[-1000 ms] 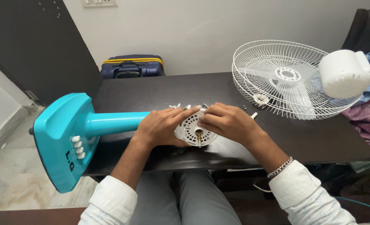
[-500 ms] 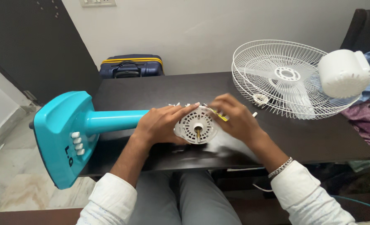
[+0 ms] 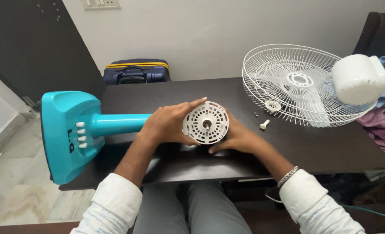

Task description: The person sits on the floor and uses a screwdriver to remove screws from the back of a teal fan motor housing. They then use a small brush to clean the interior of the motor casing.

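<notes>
A turquoise fan stand [image 3: 73,130] lies on its side across the dark table [image 3: 313,147], its base hanging off the left edge. At the end of its neck sits the round white motor housing [image 3: 206,122], vented face and centre shaft turned towards me. My left hand [image 3: 168,123] wraps the housing's left side and top. My right hand [image 3: 238,136] cups it from the right and underneath, fingers behind it.
White wire fan grilles [image 3: 296,84] and blades lie at the table's right, with a rounded white cover [image 3: 359,79] on them. A small white nut [image 3: 272,105] and a white screw [image 3: 264,125] lie nearby. A blue suitcase [image 3: 136,71] stands behind the table. Clothes lie at far right.
The motor housing has been tilted up so its face points at me. My right hand moved from above it to under its right side.
</notes>
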